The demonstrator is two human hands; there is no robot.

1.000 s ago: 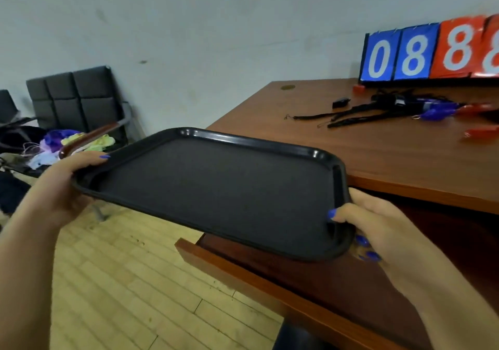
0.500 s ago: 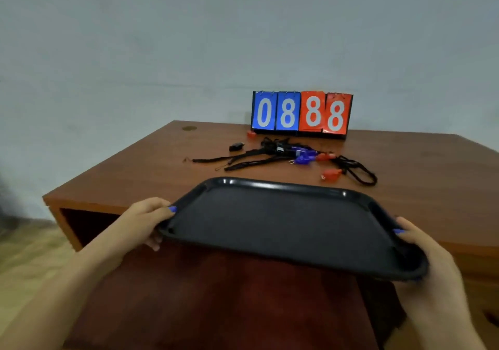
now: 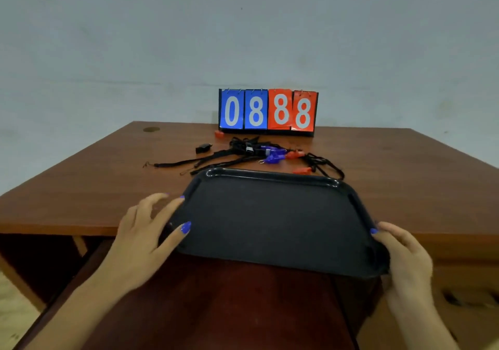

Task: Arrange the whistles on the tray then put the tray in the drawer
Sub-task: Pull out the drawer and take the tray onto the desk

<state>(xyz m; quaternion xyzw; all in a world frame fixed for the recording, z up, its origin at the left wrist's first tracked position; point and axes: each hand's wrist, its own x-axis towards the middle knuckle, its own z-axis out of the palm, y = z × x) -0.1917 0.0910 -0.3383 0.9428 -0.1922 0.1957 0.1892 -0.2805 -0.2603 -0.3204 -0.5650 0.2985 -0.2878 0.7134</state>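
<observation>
Tray [image 3: 270,220]: black, bare, on the bench [image 3: 81,187] edge.
Left hand [image 3: 147,231]: fingers spread, thumb on tray rim.
Right hand [image 3: 402,255]: grip clamped on tray corner.
Whistles [image 3: 272,155]: just behind tray.

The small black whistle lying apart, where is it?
Head view: the small black whistle lies on the brown wooden desk, left of the tangled black lanyards, before the scoreboard.

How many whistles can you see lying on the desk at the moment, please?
5, possibly more hidden in the lanyards: a red whistle by the scoreboard, a black whistle left of the tangle, a purple whistle mid-tangle, a second red whistle beside it, a third red whistle nearest the tray.
</observation>
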